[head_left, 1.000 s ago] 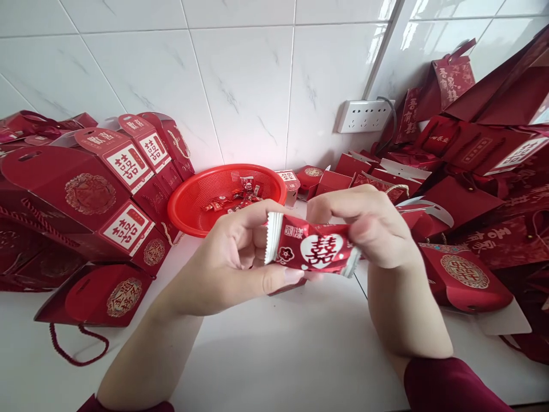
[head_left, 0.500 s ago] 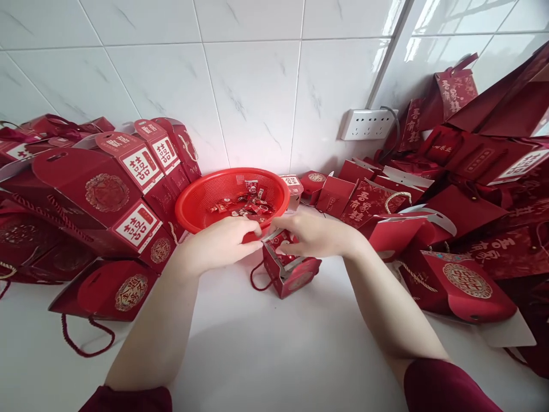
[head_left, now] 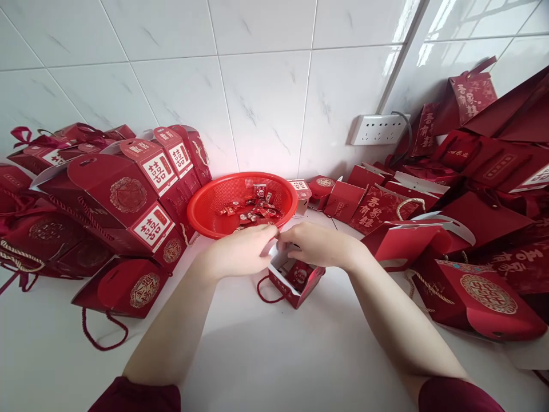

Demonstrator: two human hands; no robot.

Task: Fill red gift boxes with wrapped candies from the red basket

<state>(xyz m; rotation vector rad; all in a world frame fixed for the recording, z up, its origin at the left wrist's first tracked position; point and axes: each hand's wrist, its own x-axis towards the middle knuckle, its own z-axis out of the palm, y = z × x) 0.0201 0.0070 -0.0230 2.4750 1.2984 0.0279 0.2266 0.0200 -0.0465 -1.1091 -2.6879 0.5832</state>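
Observation:
A small red candy box (head_left: pixel 305 293) stands on the white table with its top open and a dark red cord loop at its left. Inside lies a red-wrapped candy (head_left: pixel 300 273); part of the interior is behind my fingers. My left hand (head_left: pixel 240 249) is closed at the box's far left edge, thumb and fingers pinching the rim. From the other side my right hand (head_left: pixel 319 243) grips the far edge, its fingers curled and fingertips close to the left ones. Just behind both hands sits a red plastic basket (head_left: pixel 201 212) with several wrapped candies (head_left: pixel 257 210) in it.
Stacked red gift boxes (head_left: pixel 128 194) crowd the left side, one box (head_left: pixel 128 286) with a cord lying in front. More red boxes and bags (head_left: pixel 484 292) pile up at the right. A white power strip (head_left: pixel 380 130) is on the tiled wall (head_left: pixel 266 103) behind.
My right hand has come up out of the box to its far edge. The box's opening is wider and shows more of its inside. The whole view has shifted slightly.

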